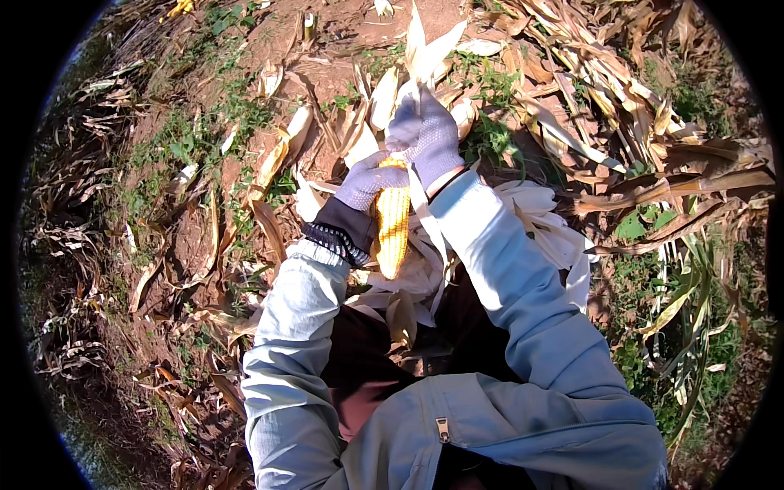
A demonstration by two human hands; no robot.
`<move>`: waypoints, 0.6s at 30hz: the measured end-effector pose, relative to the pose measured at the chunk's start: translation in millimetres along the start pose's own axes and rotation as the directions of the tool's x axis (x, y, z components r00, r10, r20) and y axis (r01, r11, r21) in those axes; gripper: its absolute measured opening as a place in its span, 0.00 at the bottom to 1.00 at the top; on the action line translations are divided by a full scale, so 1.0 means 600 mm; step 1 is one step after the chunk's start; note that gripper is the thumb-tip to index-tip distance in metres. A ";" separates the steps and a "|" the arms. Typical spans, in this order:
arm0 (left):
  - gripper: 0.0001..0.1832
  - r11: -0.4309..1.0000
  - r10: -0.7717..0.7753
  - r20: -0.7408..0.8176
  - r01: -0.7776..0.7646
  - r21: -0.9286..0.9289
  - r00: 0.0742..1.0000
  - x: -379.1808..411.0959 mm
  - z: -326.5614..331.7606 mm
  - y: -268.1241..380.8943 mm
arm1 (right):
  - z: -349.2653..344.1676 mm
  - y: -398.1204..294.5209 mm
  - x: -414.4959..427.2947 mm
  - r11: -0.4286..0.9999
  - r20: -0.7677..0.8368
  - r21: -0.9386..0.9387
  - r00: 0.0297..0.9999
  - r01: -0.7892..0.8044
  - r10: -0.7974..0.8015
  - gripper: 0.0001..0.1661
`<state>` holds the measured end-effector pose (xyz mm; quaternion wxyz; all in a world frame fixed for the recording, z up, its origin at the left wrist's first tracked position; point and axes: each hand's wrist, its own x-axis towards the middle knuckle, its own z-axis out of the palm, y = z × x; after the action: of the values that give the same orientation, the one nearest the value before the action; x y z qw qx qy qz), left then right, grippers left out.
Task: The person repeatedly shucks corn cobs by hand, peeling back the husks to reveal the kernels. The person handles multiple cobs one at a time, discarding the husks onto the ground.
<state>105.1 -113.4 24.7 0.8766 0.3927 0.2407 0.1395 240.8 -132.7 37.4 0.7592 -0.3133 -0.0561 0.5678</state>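
A bare yellow ear of corn [393, 229] hangs tip down towards me, its kernels in full sun. My left hand [370, 180], in a pale grey dotted knit glove, is closed around its upper part. Just beyond, my gloved right hand [432, 138] is shut on pale corn husk leaves [422, 55] at the base end of the ear. The husk fans out past my fingers, and one long strip [427, 214] trails down beside the ear. The joint between ear and husk is hidden by my hands.
Loose white husks [539, 214] lie around and below my forearms. Dry corn stalks and leaves [600, 92] are heaped at the upper right. Reddish soil [343, 37] shows among green weeds [190, 144]. Something yellow [181, 7] lies at the far upper left.
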 end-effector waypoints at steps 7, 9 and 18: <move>0.14 0.969 0.045 -0.032 -0.051 -0.241 0.998 0.017 0.003 -0.036 | 0.010 -0.002 0.003 0.993 -0.209 0.034 0.972 0.116 -0.106 0.27; 0.07 0.988 0.151 -0.121 -0.153 -0.005 0.981 0.001 0.022 -0.033 | 0.000 -0.008 -0.003 0.998 -0.100 0.060 0.995 0.018 -0.012 0.24; 0.07 0.954 0.097 -0.187 -0.145 -0.262 0.977 0.004 0.052 -0.028 | 0.001 -0.019 -0.002 0.958 -0.070 0.276 0.996 0.075 -0.057 0.23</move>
<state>124.6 -142.4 29.2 0.8881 0.2682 0.2694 0.2585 249.5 -135.5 44.5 0.8155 -0.2188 0.0369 0.5346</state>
